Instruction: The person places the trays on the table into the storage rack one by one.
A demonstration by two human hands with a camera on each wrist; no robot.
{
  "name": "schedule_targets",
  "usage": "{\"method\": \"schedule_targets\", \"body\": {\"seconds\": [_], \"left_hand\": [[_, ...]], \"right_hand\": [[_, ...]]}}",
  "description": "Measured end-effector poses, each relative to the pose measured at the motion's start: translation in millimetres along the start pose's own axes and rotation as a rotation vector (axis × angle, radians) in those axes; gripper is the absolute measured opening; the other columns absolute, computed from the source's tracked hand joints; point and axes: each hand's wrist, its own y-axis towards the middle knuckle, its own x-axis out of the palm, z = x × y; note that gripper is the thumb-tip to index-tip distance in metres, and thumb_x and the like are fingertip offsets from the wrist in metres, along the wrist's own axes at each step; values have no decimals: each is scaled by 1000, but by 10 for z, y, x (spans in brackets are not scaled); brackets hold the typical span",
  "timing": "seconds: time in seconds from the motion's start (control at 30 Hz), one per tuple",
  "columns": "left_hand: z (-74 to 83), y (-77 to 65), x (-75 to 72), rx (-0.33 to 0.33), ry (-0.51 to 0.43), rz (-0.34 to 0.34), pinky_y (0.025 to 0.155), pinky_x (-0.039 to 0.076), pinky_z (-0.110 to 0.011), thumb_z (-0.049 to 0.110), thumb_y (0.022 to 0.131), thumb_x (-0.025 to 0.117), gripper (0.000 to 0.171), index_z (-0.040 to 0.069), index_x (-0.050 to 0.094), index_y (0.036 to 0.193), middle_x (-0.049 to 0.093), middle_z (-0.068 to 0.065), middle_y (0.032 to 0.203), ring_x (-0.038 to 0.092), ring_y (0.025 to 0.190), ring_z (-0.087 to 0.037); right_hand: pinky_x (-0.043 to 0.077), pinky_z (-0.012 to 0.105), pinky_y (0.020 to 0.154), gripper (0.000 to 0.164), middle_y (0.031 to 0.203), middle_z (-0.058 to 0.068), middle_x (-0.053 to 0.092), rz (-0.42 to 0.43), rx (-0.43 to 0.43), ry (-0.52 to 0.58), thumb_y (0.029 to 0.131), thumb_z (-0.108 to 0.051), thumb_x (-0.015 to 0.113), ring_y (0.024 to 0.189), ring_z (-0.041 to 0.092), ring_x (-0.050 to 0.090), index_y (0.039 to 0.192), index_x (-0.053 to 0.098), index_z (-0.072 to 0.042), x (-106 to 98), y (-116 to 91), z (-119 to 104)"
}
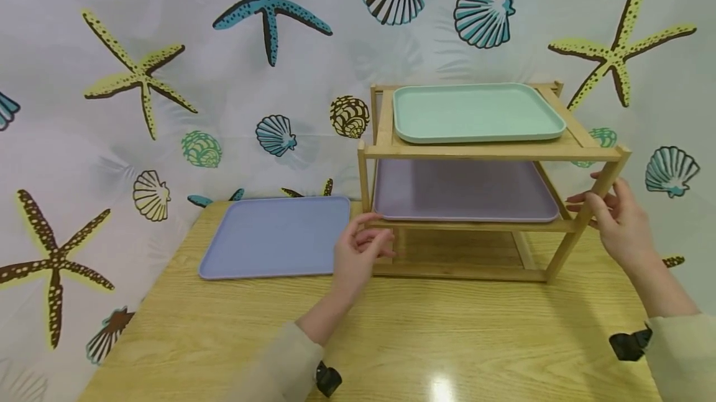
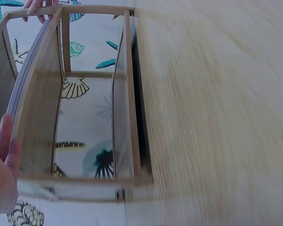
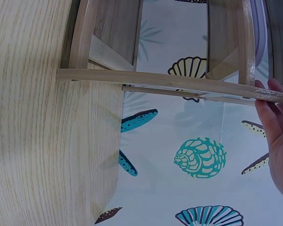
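Observation:
A wooden rack (image 1: 492,153) with three levels stands on the table. Its top bears a mint-green tray (image 1: 478,113), and a purple tray (image 1: 464,191) lies on the middle shelf. My left hand (image 1: 360,250) is at the front left corner of the middle shelf; in the left wrist view its fingers (image 2: 4,136) lie fairly straight by the purple tray's edge. Beside the rack's right front post is my right hand (image 1: 621,219), fingers loosely extended. The right wrist view shows its fingertips (image 3: 262,94) at that post. Firm contact is hard to judge for either hand.
Left of the rack, a blue tray (image 1: 279,237) lies flat on the wooden table (image 1: 447,333). A cloth (image 1: 313,91) printed with starfish and shells hangs behind. The rack's bottom shelf (image 1: 458,250) bears no tray.

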Motion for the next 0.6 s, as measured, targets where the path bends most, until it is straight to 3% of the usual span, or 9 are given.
{"method": "schedule_targets", "body": {"seconds": [0.17,0.27,0.43,0.5,0.6], "left_hand": [[90,-96,-645,-28,109,-33,68,57,-32,-3,89,67,29,-4,59,117,68,-19,87,69,66,-21],[55,-91,-1158,-44,252,1,68,55,-25,0,87,71,32,-2,61,117,69,-13,89,68,73,-13],[-70,-37,-2059,-45,497,57,74,50,-17,9,88,73,38,0,61,123,66,-18,102,62,85,-4],[-119,-30,-2372,-77,592,91,75,49,-15,16,90,72,41,2,59,127,65,-17,107,60,90,-5],[-172,-51,-2738,-161,712,129,87,47,-27,26,92,70,52,3,54,134,59,-18,121,55,106,-17]], "right_hand": [[47,9,70,34,97,-25,61,2,-9,18,106,-21,39,86,-10,61,139,35,-14,11,9,-15],[47,9,70,34,97,-25,61,4,-5,24,106,-21,39,86,-10,61,139,35,-15,14,4,-23],[48,9,70,33,96,-25,61,13,0,28,106,-21,39,87,-10,61,138,36,-16,5,-2,-27],[47,9,70,33,96,-25,61,12,4,24,106,-21,39,87,-9,61,138,36,-16,5,-1,-28],[47,9,70,34,97,-25,61,7,9,17,106,-21,39,87,-10,61,139,35,-16,9,1,-27]]}}
